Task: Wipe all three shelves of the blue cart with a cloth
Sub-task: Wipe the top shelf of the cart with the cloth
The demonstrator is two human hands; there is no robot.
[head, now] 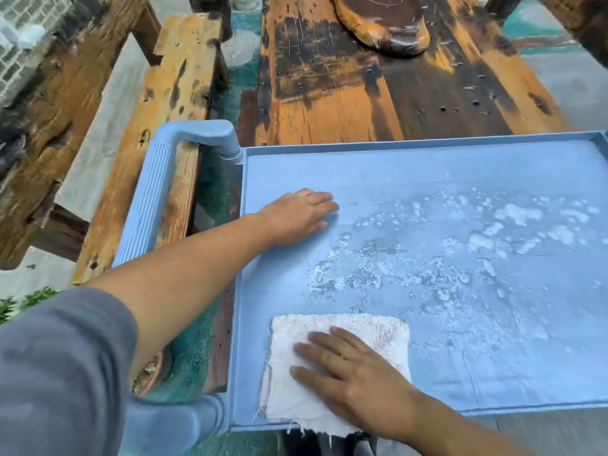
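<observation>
Weathered wooden furniture fills the upper half of the frame, and below it lies the top shelf (pixel 427 179) of the blue cart, a flat tray with a low raised rim that runs from the middle to the right edge. A white terry cloth (pixel 329 366), folded into a rough square, lies on the shelf at lower centre, its frayed lower edge hanging just over the near rim. The right hand (pixel 355 373) rests flat on the cloth, palm down, fingers spread and pointing toward the upper left of the frame. The left hand (pixel 296 215) lies flat and open on the bare shelf near its left rim, fingers together; its arm comes in from the lower left in a grey sleeve (pixel 65 373) pushed up past the elbow. White foamy patches and droplets (pixel 493 232) are scattered across the middle and right of the shelf. At centre left, the cart's ribbed blue handle (pixel 148 205) loops around beside the shelf. Behind the cart stand a worn plank counter (pixel 362 93) and, at upper left, a rough wooden bench (pixel 171 77).
</observation>
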